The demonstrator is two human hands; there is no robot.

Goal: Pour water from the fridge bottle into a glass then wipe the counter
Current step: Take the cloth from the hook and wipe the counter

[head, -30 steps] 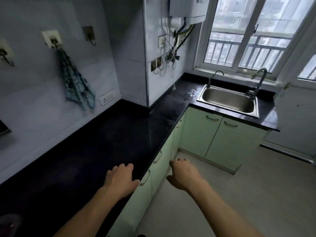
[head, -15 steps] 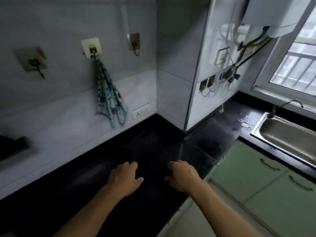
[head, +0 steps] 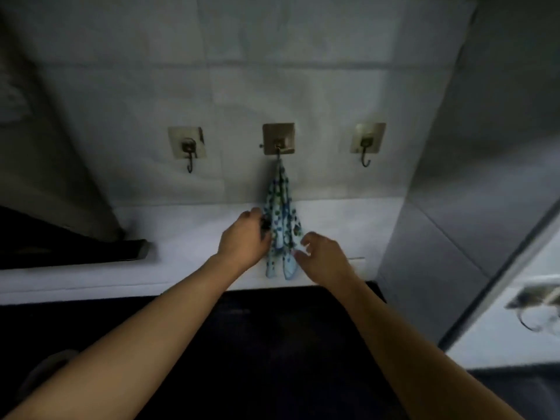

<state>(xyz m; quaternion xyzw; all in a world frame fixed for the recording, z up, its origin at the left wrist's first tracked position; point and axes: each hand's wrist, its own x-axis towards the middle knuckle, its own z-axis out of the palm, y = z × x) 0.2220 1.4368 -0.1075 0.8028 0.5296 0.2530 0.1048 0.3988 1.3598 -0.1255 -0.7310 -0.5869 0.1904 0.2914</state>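
The black bench (head: 272,344) runs along the white wall (head: 181,268), and its back edge meets the wall. Toward its front left corner sits a dim rounded shape (head: 45,371), too dark to make out.

Both my bare arms reach forward, the forearms coming in from the lower corners and drawing closer together toward the wrists. My left hand (head: 244,237) shows its back to me, wrist straight, fingers curled in toward its right side, where they close on the left edge of the cloth (head: 281,219); the fingertips are hidden. My right hand (head: 324,253) is just right of the left one and slightly lower, back toward me, its fingers (head: 312,237) loosely bent and spread, thumb apart below them. They are just beside the cloth's right edge; I cannot tell whether they touch it. My hands are apart.
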